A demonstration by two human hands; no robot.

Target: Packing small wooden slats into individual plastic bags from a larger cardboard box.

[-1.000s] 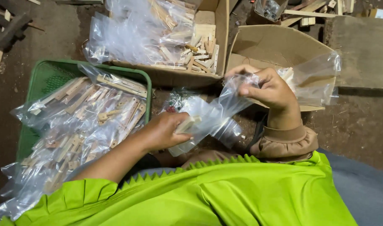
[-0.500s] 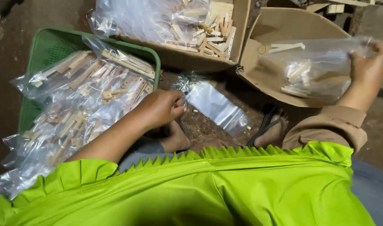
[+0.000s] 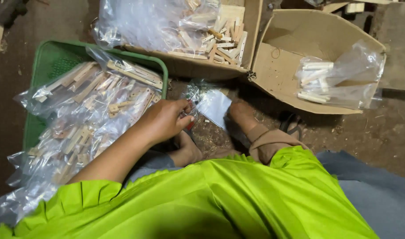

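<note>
My left hand (image 3: 165, 120) reaches over my bare foot (image 3: 188, 150), its fingertips pinched at the edge of a small pile of empty clear plastic bags (image 3: 210, 102) on the dirt floor. My right hand (image 3: 240, 111), in a brown sleeve, rests at the right edge of the same pile; its fingers lie partly under the plastic. A filled clear bag of pale wooden sticks (image 3: 339, 79) lies in the open cardboard box (image 3: 277, 75) at the right, apart from both hands.
A green plastic basket (image 3: 47, 62) at the left holds several clear bags of wooden pieces (image 3: 92, 106). Another cardboard box (image 3: 251, 26) at the top holds loose wooden sticks and plastic. A sandal (image 3: 293, 124) lies near my right knee.
My right hand carried the filled bag to the right-hand box, let it go there, and came back down to the empty bags. My left hand stayed by the pile.
</note>
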